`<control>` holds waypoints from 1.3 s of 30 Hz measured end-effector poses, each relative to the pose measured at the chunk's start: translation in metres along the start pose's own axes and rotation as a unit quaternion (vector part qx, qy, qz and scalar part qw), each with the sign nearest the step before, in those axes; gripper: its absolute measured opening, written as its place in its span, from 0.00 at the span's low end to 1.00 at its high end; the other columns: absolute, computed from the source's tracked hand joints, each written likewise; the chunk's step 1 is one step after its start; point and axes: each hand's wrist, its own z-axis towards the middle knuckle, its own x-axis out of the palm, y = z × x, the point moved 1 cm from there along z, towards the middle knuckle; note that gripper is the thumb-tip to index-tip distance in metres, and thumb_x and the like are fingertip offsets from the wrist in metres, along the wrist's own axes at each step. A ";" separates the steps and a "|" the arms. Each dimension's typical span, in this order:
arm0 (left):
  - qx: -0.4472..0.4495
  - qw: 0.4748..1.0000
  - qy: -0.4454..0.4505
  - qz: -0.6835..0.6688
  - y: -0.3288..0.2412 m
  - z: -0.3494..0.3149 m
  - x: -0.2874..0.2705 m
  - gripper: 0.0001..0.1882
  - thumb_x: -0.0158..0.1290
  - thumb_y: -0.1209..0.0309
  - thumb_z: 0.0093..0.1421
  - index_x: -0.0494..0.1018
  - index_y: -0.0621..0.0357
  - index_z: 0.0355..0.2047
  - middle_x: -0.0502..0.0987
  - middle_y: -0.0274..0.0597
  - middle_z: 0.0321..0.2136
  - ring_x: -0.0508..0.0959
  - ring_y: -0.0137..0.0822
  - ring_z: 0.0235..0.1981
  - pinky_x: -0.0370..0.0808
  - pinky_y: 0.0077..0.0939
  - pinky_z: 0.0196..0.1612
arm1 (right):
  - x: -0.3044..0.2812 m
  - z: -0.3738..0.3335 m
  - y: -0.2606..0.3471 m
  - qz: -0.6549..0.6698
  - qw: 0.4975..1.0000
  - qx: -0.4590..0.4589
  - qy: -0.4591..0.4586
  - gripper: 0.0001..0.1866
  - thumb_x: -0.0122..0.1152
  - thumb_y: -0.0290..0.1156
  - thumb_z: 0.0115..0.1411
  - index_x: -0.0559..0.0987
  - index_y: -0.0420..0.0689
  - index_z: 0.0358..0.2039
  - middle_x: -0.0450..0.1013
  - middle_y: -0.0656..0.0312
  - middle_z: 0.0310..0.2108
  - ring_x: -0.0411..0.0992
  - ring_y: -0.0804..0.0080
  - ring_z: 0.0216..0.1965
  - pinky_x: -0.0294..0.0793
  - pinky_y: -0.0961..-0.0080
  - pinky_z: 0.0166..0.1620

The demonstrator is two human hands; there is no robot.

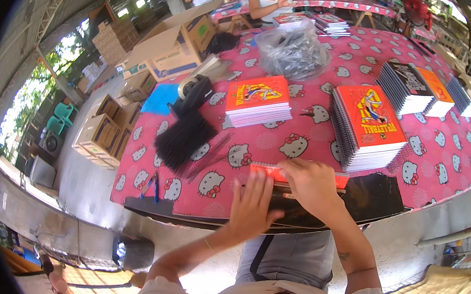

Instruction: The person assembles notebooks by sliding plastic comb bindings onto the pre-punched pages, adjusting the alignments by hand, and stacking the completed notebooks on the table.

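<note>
A red-covered notebook [339, 181] lies at the table's front edge, on a black board [376, 197], mostly hidden under my hands. My left hand [253, 205] lies flat on its left part, fingers stretched out and thumb apart. With bent fingers, my right hand [312, 188] grips the notebook's upper edge near the middle; its fingertips are partly hidden. Black binding wires [183, 141] lie in a bundle to the left. Beyond my hands stand a stack of red notebooks without visible wire [258, 100] and a taller stack of wire-bound red notebooks [369, 124].
A tape dispenser [193, 94] stands behind the wires, beside a blue sheet [160, 99]. Pliers [156, 187] lie at the front left corner. Farther back are a clear plastic bag [294, 50], an open cardboard box [171, 45] and dark notebooks [405, 87]. Another person [271, 1] is across the table.
</note>
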 end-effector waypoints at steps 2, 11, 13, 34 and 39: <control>0.007 0.998 -0.063 -0.026 0.007 0.010 -0.006 0.43 0.40 0.44 0.72 0.55 0.75 0.69 0.54 0.68 0.72 0.50 0.64 0.74 0.41 0.70 0.71 | 0.002 0.001 0.002 0.000 1.000 -0.011 -0.009 0.06 0.62 0.29 0.55 0.79 0.49 0.34 0.76 0.63 0.26 0.79 0.61 0.26 0.76 0.63 0.28; 0.055 0.997 -0.035 0.042 0.005 0.024 -0.013 0.40 0.36 0.47 0.74 0.56 0.77 0.68 0.57 0.70 0.69 0.52 0.66 0.74 0.43 0.66 0.72 | -0.032 -0.028 -0.018 -0.022 0.999 0.011 0.032 0.12 0.62 0.27 0.58 0.82 0.49 0.44 0.80 0.61 0.31 0.79 0.58 0.34 0.76 0.59 0.40; 0.035 0.997 -0.014 0.074 0.017 0.071 -0.028 0.45 0.35 0.42 0.72 0.56 0.78 0.68 0.58 0.72 0.68 0.53 0.68 0.73 0.42 0.68 0.71 | -0.040 -0.020 -0.023 -0.014 0.996 0.015 0.085 0.14 0.62 0.25 0.57 0.82 0.48 0.45 0.80 0.60 0.31 0.79 0.58 0.34 0.76 0.59 0.38; 0.137 0.990 0.019 -0.034 -0.011 0.004 0.002 0.43 0.51 0.47 0.66 0.58 0.70 0.69 0.60 0.64 0.70 0.56 0.58 0.74 0.47 0.63 0.72 | -0.027 -0.018 -0.024 0.065 0.996 0.018 0.053 0.22 0.65 0.28 0.58 0.77 0.48 0.54 0.81 0.57 0.31 0.79 0.54 0.32 0.73 0.59 0.41; 0.066 0.992 -0.018 0.106 -0.003 0.075 -0.016 0.47 0.49 0.39 0.64 0.61 0.70 0.68 0.62 0.65 0.69 0.56 0.58 0.74 0.44 0.62 0.73 | -0.040 -0.029 -0.020 0.034 0.999 0.040 0.011 0.24 0.67 0.30 0.59 0.75 0.47 0.56 0.81 0.55 0.35 0.80 0.58 0.36 0.76 0.61 0.42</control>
